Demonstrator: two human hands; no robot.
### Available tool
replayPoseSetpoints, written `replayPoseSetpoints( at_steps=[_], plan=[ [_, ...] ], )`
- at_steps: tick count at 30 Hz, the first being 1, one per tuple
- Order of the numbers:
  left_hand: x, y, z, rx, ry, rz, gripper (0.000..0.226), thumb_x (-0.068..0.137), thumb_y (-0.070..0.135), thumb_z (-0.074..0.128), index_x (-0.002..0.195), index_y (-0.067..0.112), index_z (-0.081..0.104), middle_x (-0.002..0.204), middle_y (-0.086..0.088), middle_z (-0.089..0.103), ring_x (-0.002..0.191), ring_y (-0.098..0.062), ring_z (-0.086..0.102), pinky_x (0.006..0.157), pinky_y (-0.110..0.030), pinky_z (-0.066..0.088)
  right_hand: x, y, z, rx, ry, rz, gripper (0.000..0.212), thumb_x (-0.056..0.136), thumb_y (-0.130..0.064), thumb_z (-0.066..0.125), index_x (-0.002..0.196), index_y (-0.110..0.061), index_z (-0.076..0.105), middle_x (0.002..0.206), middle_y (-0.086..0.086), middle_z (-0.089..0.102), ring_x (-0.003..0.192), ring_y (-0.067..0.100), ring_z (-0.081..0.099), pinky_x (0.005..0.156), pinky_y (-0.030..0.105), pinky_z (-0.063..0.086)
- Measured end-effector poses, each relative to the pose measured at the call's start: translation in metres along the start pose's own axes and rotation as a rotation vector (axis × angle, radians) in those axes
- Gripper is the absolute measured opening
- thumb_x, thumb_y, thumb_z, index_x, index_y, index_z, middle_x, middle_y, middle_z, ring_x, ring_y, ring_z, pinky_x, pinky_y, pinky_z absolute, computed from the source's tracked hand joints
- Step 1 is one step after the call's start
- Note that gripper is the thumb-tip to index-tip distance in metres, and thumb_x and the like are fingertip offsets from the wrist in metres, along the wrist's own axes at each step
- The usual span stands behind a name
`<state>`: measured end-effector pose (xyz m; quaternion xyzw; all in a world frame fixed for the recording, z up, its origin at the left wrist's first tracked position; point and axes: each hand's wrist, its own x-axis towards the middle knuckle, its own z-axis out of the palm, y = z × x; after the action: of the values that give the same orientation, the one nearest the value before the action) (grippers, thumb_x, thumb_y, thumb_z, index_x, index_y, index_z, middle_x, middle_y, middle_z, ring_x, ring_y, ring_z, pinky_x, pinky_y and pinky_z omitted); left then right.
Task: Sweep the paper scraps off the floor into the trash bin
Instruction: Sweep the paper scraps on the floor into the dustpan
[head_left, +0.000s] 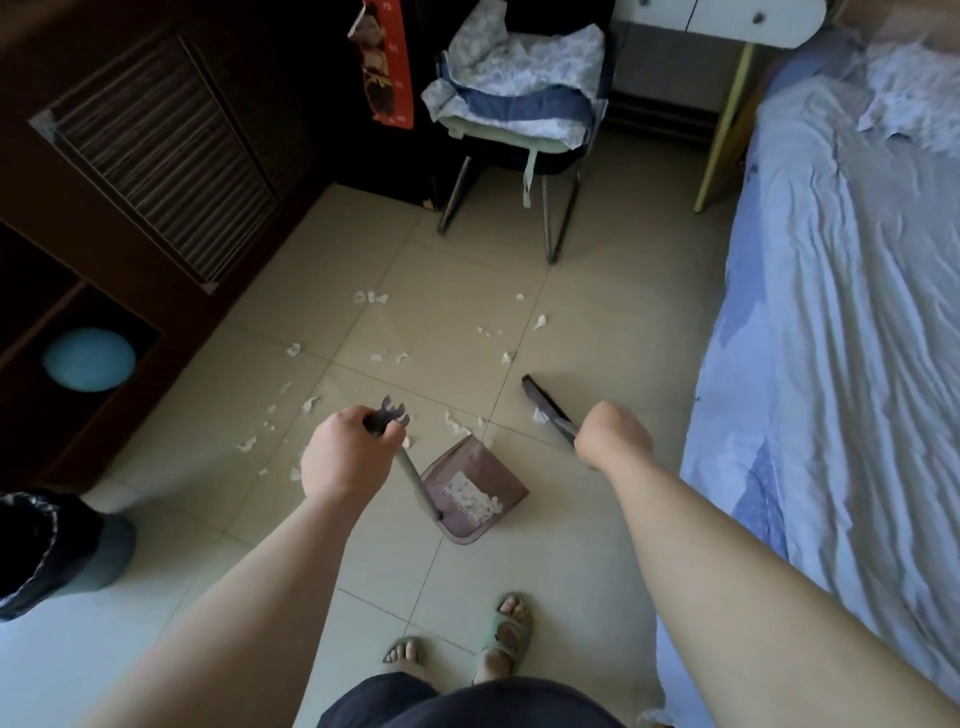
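Bedroom corner, beige tile floor (597, 322), dim even light.
I see a dark wood cabinet (156, 156) with a slatted door on the left and a blue ball (88, 358) in its open shelf. At the back a metal-legged chair (550, 218) is piled with folded bedding (519, 67), near white drawers (727, 21). A bed (831, 312) with a wrinkled pale blue sheet runs along the right.

Both bare forearms reached forward and down, well apart. Left hand (348, 452): back facing up, fingers curled round the top of the dustpan handle (413, 480). Right hand (615, 436): closed in a fist round the broom handle (565, 430), wrist straight. Both hands were roughly level with each other.
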<state>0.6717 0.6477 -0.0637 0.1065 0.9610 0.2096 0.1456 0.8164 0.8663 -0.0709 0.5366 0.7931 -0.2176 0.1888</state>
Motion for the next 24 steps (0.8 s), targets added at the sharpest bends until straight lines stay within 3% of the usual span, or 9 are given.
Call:
replayPoseSetpoints(
  at_steps=[11,15,21,24],
  plan=[
    [-0.009,-0.061,-0.038,-0.015,0.032,-0.107,0.026,0.079,0.036,0.06,0.074,0.012,0.066,0.068,-0.006,0.065,0.066,-0.027,0.062,0.056,-0.025,0.046,-0.038,-0.059,0.032,-0.207,-0.057,-0.219,0.025,0.09,-0.011,0.053,0.113,-0.007,0.064,0.119,0.013,0.064,0.111,0.03,0.061,0.085,0.03,0.047],
    [-0.01,-0.087,-0.048,-0.034,0.007,-0.112,0.027,0.08,0.036,0.06,0.076,0.01,0.065,0.071,-0.008,0.066,0.069,-0.029,0.064,0.056,-0.026,0.045,-0.058,-0.067,0.049,-0.296,-0.069,-0.245,0.025,0.09,-0.01,0.055,0.113,-0.01,0.065,0.117,0.011,0.065,0.108,0.029,0.062,0.075,0.028,0.042],
    [-0.008,-0.119,-0.057,0.006,-0.035,-0.081,0.028,0.082,0.037,0.059,0.074,0.01,0.063,0.069,-0.007,0.063,0.067,-0.029,0.061,0.056,-0.026,0.043,-0.084,-0.067,0.05,-0.396,-0.023,-0.237,0.024,0.091,-0.012,0.054,0.113,-0.012,0.063,0.119,0.009,0.064,0.111,0.028,0.061,0.079,0.028,0.044],
    [-0.006,-0.134,-0.058,0.006,-0.054,-0.068,0.027,0.082,0.037,0.059,0.073,0.012,0.064,0.067,-0.006,0.063,0.062,-0.027,0.06,0.053,-0.025,0.042,-0.097,-0.063,0.047,-0.403,-0.008,-0.202,0.022,0.088,-0.012,0.055,0.107,-0.014,0.066,0.113,0.008,0.067,0.105,0.027,0.063,0.072,0.027,0.041]
  ],
)
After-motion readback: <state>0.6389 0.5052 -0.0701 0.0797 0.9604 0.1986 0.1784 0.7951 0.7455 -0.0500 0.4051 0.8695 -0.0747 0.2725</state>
